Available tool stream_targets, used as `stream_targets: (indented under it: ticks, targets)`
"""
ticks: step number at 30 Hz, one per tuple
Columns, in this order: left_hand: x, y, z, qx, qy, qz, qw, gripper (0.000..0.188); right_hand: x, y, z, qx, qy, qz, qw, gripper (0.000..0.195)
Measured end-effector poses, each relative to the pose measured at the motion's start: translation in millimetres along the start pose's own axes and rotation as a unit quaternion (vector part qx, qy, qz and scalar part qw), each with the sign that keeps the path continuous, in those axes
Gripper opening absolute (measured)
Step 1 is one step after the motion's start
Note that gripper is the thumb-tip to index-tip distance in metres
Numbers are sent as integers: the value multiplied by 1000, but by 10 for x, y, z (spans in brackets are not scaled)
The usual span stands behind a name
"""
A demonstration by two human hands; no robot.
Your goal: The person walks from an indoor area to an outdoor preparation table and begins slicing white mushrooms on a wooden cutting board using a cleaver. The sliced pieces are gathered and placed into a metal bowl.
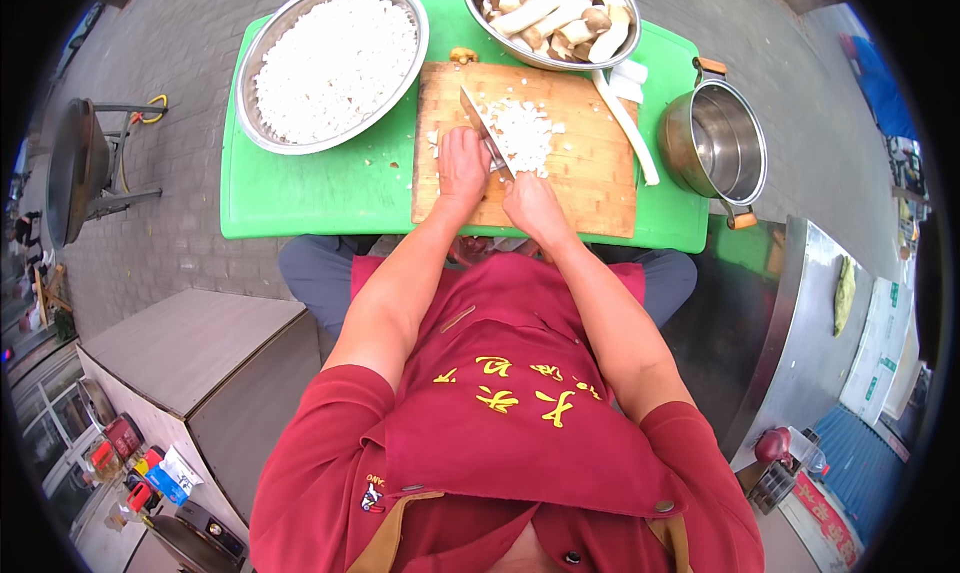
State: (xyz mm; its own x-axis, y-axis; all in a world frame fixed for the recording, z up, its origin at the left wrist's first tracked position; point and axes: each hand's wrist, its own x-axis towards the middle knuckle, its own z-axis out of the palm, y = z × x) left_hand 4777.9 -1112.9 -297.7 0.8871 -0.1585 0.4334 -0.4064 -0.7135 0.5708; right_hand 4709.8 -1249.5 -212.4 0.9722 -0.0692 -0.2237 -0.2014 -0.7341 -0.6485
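My right hand (537, 207) grips the handle of a cleaver-like kitchen knife (486, 134), whose broad blade slants up and left across a wooden cutting board (600, 198). My left hand (462, 164) lies on the board left of the blade, fingers close together, steadying a pale mushroom piece (496, 165) that is mostly hidden by the hand and knife. Just right of the blade spreads a loose heap of diced white mushroom (525, 134). A few more bits lie left of my fingers.
The green table (315, 198) carries a steel bowl of white dice (337, 66), a bowl of whole king oyster mushrooms (555, 17), a leek-like white stalk (628, 126), a ginger-like piece (463, 54) and a steel pot (712, 137). A cabinet (195, 348) stands left behind me, a metal counter (810, 333) right.
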Motion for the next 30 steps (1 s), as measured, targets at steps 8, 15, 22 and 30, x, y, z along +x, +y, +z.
stream_targets:
  ticks: [8, 15, 22, 30]
  targets:
    - [-50, -50, 40, 2, 7, -14, 1000, 16, -154, -57, -82, 29, 35, 62, 997, 39]
    - [37, -68, 84, -6, 12, 7, 1000, 15, -107, 6, -110, 0, -52, 45, 998, 38]
    - [38, -60, 89, 33, -9, 2, 999, 16, 144, 17, 19, 27, 22, 49, 998, 39]
    - [120, -26, -4, 66, -60, -14, 996, 10, -222, 105, -273, 71, 20, 38, 997, 33]
